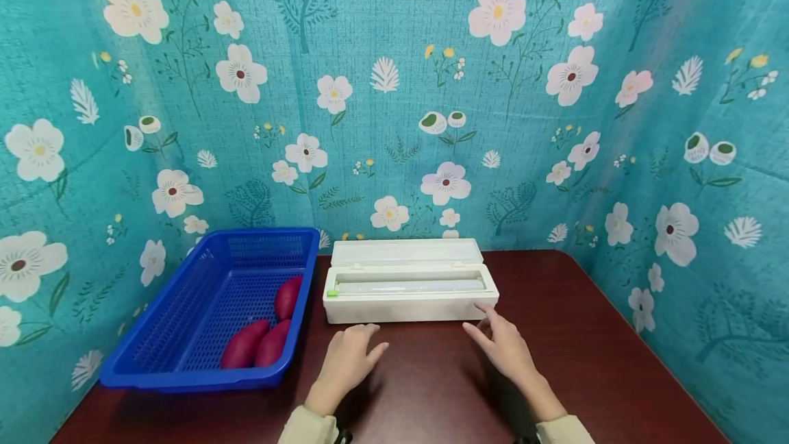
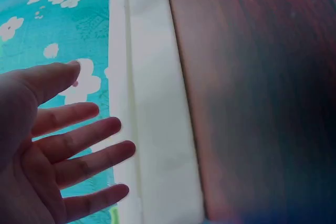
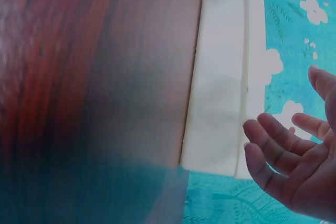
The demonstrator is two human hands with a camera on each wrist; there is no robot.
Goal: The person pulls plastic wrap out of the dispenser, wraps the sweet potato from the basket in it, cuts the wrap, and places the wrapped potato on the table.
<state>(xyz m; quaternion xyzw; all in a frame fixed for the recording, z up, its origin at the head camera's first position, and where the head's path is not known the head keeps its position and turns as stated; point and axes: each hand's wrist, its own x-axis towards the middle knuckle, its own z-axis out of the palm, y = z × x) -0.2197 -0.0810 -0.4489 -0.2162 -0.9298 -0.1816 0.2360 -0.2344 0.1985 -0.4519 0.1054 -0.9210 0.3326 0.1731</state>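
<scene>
Both arms are cut off by the lower edge of the head view at their pale cuffs, with dark bands only partly showing at the wrists. The right hand (image 1: 504, 347) overlaps the right end of a white cling-film dispenser (image 1: 409, 310) just beyond it, and whether a fingertip touches the front wall is hard to tell. The left hand (image 1: 350, 356) lies before the dispenser's left part, empty, its fingers apart and thumb held away; the right is empty too, its fingers loosely bent and thumb spread. The film roll (image 1: 413, 286) sits sunk in its trough, lower part hidden, and in both wrist views only the box's plain outer faces show beside the fingers, while the table blurs.

Left of the left hand stands a blue basket (image 1: 197, 378), its right wall covering part of the red oval pieces (image 1: 245, 344); what they are is unclear.

The dispenser is smooth, long and boxy, its translucent lid (image 1: 407, 251) laid back on the side away from the hands, a green slider (image 1: 332, 293) beyond the left one. The basket is perforated plastic. Beneath the hands runs a glossy red-brown tabletop (image 1: 425, 389); beyond them hangs teal flowered cloth (image 1: 370, 180).
</scene>
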